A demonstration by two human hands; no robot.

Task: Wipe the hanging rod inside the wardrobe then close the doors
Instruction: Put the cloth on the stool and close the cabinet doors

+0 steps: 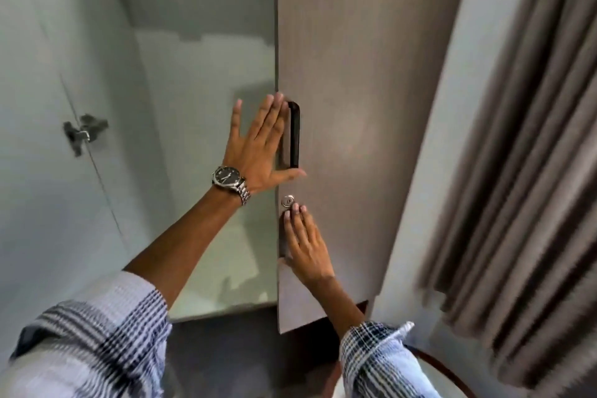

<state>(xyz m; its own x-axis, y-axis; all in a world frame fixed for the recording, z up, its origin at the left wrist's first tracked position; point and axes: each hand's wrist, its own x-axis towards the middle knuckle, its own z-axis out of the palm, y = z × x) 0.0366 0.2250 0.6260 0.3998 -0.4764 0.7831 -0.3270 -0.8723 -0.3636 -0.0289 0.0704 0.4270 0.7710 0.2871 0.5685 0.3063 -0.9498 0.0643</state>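
Step in hand: you are on the closing part of the task, by my reading; both your hands are on a door and no cloth shows in either.
Rod: the hanging rod is not in view, so I cannot tell where it sits or whether it is wiped.
Right door: the brown door (pixel 355 107) fills the middle of the view, its free edge running down the centre, with the pale wardrobe interior (pixel 206 81) open to the left of that edge.
Left door: the pale inner face of the left door (pixel 48 155) stands swung open at the left side, with a metal hinge (pixel 84 132) on it.
Left hand: your left hand (pixel 258 145) is spread flat, fingers apart, gripping nothing; it lies at the free edge of the brown door, just beside the black handle (pixel 294 136). A watch (pixel 227 176) is on that wrist.
Right hand: your right hand (pixel 307 242) is flat with fingers together, empty, pressed on the door face near its free edge, fingertips (pixel 294 207) just below the round lock (pixel 288 201).
Surroundings: a grey curtain (pixel 517 139) hangs at the right edge of the view.
Next move: it calls for a steady push with both palms until the brown door meets the frame, keeping your left fingers clear of the closing edge; then you bring the left door round.
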